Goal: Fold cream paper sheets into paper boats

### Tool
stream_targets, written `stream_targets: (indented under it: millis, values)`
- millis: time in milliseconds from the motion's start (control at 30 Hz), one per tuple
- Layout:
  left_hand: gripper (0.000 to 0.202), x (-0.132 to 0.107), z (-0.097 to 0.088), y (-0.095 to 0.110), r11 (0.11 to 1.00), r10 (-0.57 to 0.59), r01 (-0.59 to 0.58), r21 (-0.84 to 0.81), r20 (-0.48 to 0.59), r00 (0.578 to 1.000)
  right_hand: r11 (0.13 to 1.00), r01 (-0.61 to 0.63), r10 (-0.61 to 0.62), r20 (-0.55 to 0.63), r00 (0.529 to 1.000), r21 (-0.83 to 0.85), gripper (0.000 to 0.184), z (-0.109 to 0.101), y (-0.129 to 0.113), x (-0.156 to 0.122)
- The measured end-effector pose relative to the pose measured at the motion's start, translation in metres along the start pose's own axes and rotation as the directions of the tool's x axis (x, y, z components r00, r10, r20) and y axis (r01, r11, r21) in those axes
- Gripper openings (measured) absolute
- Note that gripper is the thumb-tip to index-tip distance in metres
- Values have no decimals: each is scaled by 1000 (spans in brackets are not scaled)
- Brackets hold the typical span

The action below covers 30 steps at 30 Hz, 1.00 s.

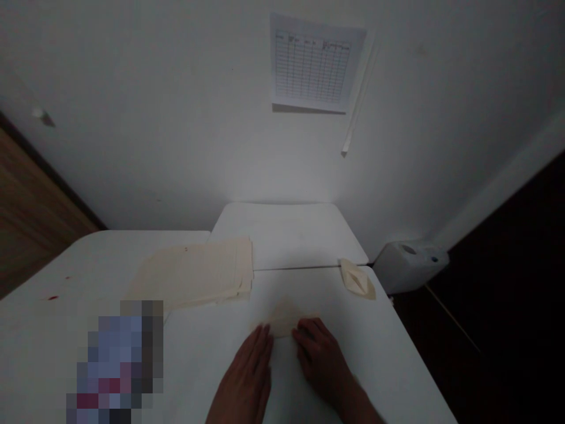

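Note:
On the white table in front of me lies a small beige paper sheet (pixel 285 324), its far part narrowing to a point and its near edge straight like a fold. My left hand (pixel 247 368) rests at the sheet's left end, fingers stretched out and lying flat. At the right end, my right hand (pixel 318 356) has its fingers curled and pressed together on the paper. To the right lies a folded beige paper piece (pixel 356 279) with a raised middle. A stack of flat beige sheets (pixel 198 274) lies to the left.
White tables (pixel 291 232) stand against the wall. A blurred-out object (pixel 112 359) lies on the left table. Beyond the right edge is a white plastic canister (pixel 410 268). A printed chart (pixel 314 65) hangs on the wall.

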<state>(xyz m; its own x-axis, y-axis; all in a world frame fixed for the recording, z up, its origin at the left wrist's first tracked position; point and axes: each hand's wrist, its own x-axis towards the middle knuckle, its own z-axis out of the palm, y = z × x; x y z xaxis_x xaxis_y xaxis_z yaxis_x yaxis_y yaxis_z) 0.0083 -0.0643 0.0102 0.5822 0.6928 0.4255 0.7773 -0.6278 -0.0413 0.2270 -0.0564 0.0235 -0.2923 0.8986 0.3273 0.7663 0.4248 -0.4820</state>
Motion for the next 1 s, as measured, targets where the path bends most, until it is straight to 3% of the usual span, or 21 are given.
stream_targets:
  millis: [167,300,433,633,800,1000]
  values:
    - [54,15,-11,0,995,83,-78,-63,74,994,996,10,-9,3,1000,-84,42,5,0,-4]
    - [56,14,-10,0,994,64,-58,-92,63,996,985,27,-31,-25,999,-168,45,14,-7,-9]
    - [55,13,-7,-1,994,63,-57,-91,66,996,979,98,-92,44,995,-176,54,19,-18,-11]
    - [55,10,-1,-4,995,88,-83,-52,93,992,986,31,-13,109,994,-164,55,23,-24,-11]
    - [58,1,6,-5,999,31,-32,6,78,996,979,-28,38,46,998,-204,64,26,-11,-18]
    - [67,-7,6,-6,998,-48,46,51,36,998,959,-58,80,69,994,-277,69,19,12,-28]
